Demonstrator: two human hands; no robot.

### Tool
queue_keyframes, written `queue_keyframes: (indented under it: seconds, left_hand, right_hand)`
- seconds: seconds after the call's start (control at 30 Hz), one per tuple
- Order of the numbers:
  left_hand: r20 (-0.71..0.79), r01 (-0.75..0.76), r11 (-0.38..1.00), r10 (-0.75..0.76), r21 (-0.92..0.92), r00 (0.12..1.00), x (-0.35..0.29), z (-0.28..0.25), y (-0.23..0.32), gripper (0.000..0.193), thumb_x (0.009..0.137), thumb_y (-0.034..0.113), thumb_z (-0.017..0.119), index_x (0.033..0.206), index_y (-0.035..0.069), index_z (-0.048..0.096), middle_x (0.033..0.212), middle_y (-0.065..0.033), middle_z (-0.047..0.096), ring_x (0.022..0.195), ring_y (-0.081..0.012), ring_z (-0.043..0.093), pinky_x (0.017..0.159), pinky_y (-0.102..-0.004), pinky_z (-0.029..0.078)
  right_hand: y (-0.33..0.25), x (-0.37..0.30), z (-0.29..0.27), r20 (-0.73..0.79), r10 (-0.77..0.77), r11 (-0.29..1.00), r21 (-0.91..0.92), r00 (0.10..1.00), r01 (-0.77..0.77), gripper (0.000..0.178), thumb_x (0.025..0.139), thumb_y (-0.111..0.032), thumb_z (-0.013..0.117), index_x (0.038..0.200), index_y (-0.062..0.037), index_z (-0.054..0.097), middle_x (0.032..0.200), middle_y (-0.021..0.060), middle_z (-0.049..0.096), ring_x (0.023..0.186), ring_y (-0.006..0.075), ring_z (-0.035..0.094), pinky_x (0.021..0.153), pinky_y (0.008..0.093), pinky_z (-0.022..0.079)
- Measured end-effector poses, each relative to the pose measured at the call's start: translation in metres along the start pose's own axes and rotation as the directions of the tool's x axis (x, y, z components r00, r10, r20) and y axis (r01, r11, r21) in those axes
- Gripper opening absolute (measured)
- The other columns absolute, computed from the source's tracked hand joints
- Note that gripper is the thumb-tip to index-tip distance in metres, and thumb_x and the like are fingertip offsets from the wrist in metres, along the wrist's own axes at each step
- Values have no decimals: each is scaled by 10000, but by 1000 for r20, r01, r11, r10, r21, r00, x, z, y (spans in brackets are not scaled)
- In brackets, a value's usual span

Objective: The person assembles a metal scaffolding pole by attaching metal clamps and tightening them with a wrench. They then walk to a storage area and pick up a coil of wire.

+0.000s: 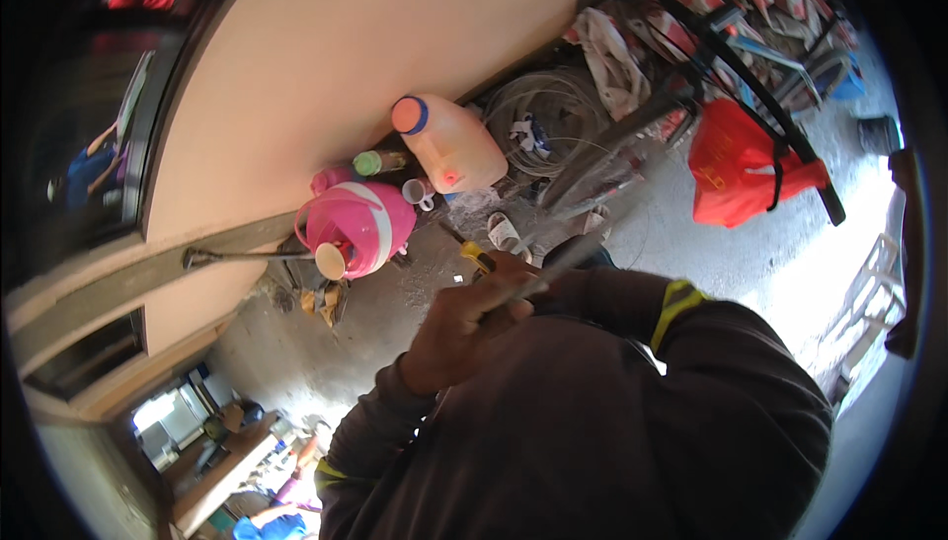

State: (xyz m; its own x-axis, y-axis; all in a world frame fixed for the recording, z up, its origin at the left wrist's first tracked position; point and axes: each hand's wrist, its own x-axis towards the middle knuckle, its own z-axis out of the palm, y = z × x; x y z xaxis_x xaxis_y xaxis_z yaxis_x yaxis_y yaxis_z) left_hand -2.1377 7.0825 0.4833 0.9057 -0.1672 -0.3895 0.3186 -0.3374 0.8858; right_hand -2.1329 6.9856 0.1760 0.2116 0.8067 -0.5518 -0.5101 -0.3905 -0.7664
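Observation:
My left hand [456, 335] is closed around a long, thin grey strip [571, 261], which slants up to the right in front of my body. Just beyond it, my right hand [512, 268] is partly covered by the left hand and the strip. A tool with a yellow-and-black handle [476, 254] pokes out of the right hand, its narrow end toward the floor on the left. Its exact kind is too small to make out. Both forearms are in dark sleeves with yellow bands.
By the wall stand a pink jug [387, 234], a white mug [417, 192] and a large plastic jerrycan [456, 145]. Coiled wire [543, 111] lies beyond. A red bag [731, 170] hangs from a black bar [780, 120] at right. Slippers [504, 232] are on the floor ahead.

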Motion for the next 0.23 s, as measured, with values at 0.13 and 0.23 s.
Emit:
queue_keyframes:
  seconds: [0.13,0.23]
  left_hand:
    - [22,-110,993,109,33,994,-3,3,0,339,959,92,681,1283,-6,654,1062,-159,729,930,-280,723,838,-352,543]
    - [-47,-78,996,80,44,996,3,6,0,314,972,145,691,1260,19,688,934,-166,737,848,-262,734,798,-348,551]
  right_hand:
    - [4,-7,12,-76,66,988,144,995,-54,281,844,-180,713,1049,4,655,848,89,689,760,169,650,663,367,516]
    - [8,-14,-4,-142,-151,985,67,978,162,279,841,-158,709,1111,-92,686,922,64,705,823,182,650,734,370,521]
